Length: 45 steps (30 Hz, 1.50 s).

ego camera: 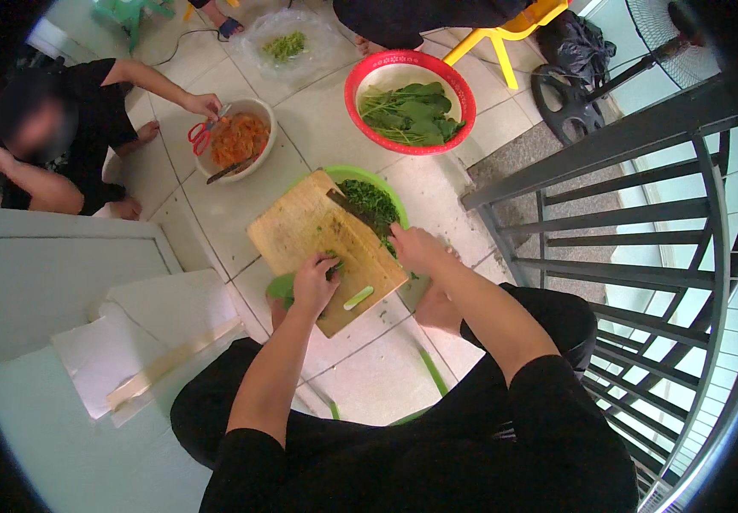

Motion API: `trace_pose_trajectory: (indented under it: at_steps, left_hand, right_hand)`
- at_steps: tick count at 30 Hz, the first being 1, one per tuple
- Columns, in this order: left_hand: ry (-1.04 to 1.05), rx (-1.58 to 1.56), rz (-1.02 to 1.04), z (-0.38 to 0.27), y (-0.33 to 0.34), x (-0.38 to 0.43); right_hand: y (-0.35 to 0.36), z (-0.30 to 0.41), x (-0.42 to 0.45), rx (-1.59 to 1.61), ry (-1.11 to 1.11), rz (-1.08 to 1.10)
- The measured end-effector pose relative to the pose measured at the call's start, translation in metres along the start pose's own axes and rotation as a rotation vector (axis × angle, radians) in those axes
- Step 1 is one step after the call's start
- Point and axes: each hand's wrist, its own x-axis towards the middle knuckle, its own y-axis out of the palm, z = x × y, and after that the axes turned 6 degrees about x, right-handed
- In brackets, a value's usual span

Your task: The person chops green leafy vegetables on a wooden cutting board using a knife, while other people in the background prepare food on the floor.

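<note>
A wooden cutting board (pixel 298 221) lies tilted over a green basin (pixel 401 202) that holds chopped leafy greens (pixel 369 199). My right hand (pixel 417 247) grips a knife (pixel 351 210), its blade along the board's right edge beside the greens. On the board, my left hand (pixel 314 282) is closed around a small bunch of greens (pixel 333 271), mostly hidden by the fingers. Near the board's lower corner rests a pale green stem piece (pixel 358 298). Large green leaves (pixel 281 288) show beside the board, left of my left hand.
A red-rimmed basin (pixel 355 118) holds leafy greens. At the left a seated person holds red-handled scissors (pixel 199 138) over a bowl (pixel 271 134) of shredded orange food. Beyond lies a plastic bag (pixel 324 48) with greens. A metal railing (pixel 625 269) and a fan base (pixel 564 106) stand at the right.
</note>
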Motion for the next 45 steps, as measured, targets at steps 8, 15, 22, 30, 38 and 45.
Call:
trace_pose_trajectory:
  at_steps: [8, 15, 22, 30, 38, 45]
  left_hand:
    - [-0.166, -0.135, -0.187, -0.002, -0.031, 0.014]
    - [-0.673, -0.856, -0.138, -0.008, -0.109, 0.031]
    - [-0.704, -0.639, 0.038, -0.106, -0.179, 0.017]
    - [-0.337, -0.871, 0.066, -0.115, -0.196, 0.003]
    - [-0.084, -1.189, 0.038, -0.06, -0.216, -0.002]
    - [-0.388, -1.437, -0.224, -0.041, -0.217, 0.018]
  right_hand:
    - [0.047, -0.005, -0.01, 0.024, 0.044, 0.024]
    - [0.025, 0.027, 0.003, 0.141, -0.091, -0.016]
    - [0.087, 0.064, -0.105, 0.485, 0.132, -0.17]
    - [0.07, 0.141, -0.124, 0.72, 0.348, -0.274]
    - [0.089, 0.132, -0.092, 0.832, 0.356, -0.256]
    - [0.068, 0.144, -0.094, 0.847, 0.38, -0.218]
